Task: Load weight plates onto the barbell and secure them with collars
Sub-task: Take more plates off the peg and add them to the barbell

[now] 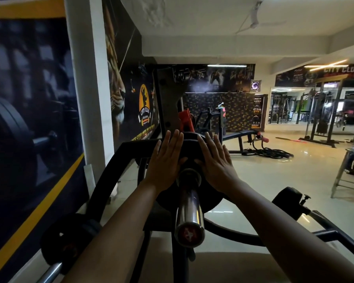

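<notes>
The chrome barbell sleeve (189,213) points straight at me, its end cap low in the middle of the view. A black weight plate (190,149) sits on the sleeve, seen face-on. My left hand (165,160) lies flat on the plate's left half, fingers straight and together. My right hand (217,160) lies flat on its right half, fingers slightly spread. Both palms press against the plate's face and neither hand curls around it. An orange-red bracket (184,121) on the rack shows behind the plate. No collar is visible.
A black curved rack frame (110,172) arches to the left of the sleeve. Another bar with a black plate (70,248) sits at lower left, near the poster wall. A padded machine arm (290,199) stands at right. A bench (243,133) and ropes (272,153) lie beyond.
</notes>
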The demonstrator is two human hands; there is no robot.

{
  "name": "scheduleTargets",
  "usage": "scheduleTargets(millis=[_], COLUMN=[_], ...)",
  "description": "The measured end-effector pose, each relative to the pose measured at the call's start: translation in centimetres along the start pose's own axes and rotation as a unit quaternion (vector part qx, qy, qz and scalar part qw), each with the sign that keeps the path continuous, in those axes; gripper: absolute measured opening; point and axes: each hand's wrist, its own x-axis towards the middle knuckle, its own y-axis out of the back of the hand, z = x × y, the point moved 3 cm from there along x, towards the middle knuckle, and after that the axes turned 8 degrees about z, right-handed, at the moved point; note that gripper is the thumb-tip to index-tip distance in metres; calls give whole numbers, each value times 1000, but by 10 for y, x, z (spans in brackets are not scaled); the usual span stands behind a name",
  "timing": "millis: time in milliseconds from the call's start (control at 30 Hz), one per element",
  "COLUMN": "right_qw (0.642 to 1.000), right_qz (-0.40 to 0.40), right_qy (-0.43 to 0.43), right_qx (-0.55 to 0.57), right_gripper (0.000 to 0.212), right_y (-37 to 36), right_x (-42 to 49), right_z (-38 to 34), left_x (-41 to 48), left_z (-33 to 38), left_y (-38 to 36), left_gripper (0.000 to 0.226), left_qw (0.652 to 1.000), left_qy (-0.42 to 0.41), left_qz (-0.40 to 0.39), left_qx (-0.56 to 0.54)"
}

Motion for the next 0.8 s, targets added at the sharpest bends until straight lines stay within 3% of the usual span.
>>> scheduleTargets(millis=[600, 800], right_qw=[995, 1000], right_qz=[30, 9], right_qy=[3, -4], right_qx=[-95, -12], right_gripper=[60, 66], right_y=[-80, -67], right_x=[47, 48], right_z=[51, 43], left_x=[23, 23], left_z=[-54, -46], left_y=[-102, -81], left_gripper=[59, 55], left_qw=[999, 999], left_qy=[24, 30], left_qz=[38, 14], left_qx=[-16, -36])
